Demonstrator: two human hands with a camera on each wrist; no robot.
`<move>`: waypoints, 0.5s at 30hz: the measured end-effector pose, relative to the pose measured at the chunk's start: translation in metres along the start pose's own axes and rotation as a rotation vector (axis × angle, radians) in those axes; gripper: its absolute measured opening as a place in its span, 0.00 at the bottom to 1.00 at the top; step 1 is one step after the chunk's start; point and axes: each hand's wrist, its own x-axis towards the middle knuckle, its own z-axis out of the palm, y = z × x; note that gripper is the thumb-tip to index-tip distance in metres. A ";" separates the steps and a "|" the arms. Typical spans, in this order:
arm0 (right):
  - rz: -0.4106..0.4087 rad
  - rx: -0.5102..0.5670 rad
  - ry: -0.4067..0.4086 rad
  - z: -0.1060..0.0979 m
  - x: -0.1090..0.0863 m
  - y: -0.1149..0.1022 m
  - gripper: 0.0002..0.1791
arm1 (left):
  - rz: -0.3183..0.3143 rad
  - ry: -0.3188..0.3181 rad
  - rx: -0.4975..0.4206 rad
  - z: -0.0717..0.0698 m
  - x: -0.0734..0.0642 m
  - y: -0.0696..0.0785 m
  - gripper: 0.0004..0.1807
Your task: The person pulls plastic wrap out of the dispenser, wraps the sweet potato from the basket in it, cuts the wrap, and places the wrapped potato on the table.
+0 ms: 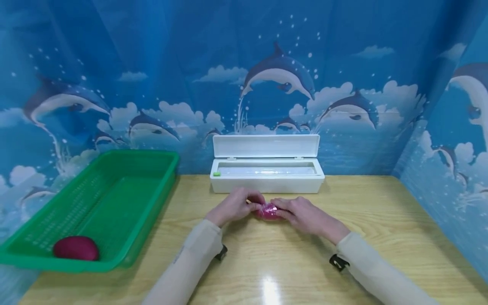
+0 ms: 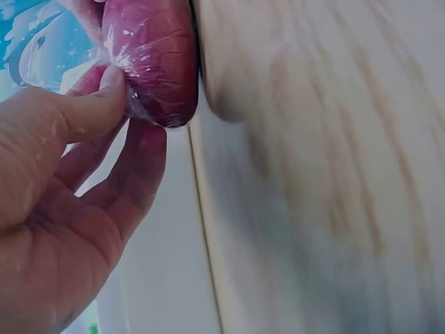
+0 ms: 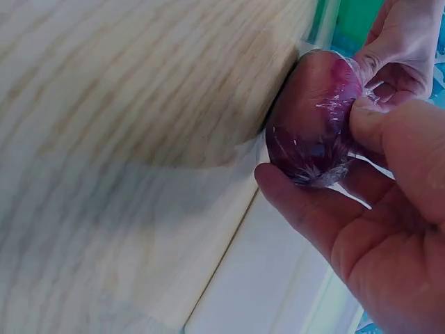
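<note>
A dark-red, rounded, oblong object (image 1: 269, 211) wrapped in clear plastic film rests on the wooden table; its exact kind cannot be told. At its left end, my left hand (image 1: 239, 206) pinches gathered film between thumb and fingers, as the left wrist view shows, with the wrapped object (image 2: 156, 62) beside the fingertips. My right hand (image 1: 301, 214) holds the other end, its thumb on top and its fingers along the side of the wrapped object (image 3: 309, 118). Wrinkled film bunches at both ends.
Behind my hands stands a white film dispenser box (image 1: 267, 185) with its lid (image 1: 266, 146) raised and a small green slider (image 1: 216, 174). A green basket (image 1: 131, 237) at the left contains another dark-red oblong object (image 1: 76, 248). A dolphin-printed curtain (image 1: 183, 51) borders the wooden table (image 1: 305, 271).
</note>
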 end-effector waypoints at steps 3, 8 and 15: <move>0.070 0.057 -0.054 -0.001 0.004 -0.002 0.29 | -0.008 0.006 -0.010 -0.001 0.000 -0.001 0.08; 0.157 0.040 -0.060 0.005 0.011 -0.007 0.39 | -0.063 0.099 0.011 -0.006 -0.007 0.001 0.13; 0.247 -0.003 0.079 0.011 0.000 -0.006 0.36 | -0.043 0.494 0.458 -0.012 -0.011 0.004 0.10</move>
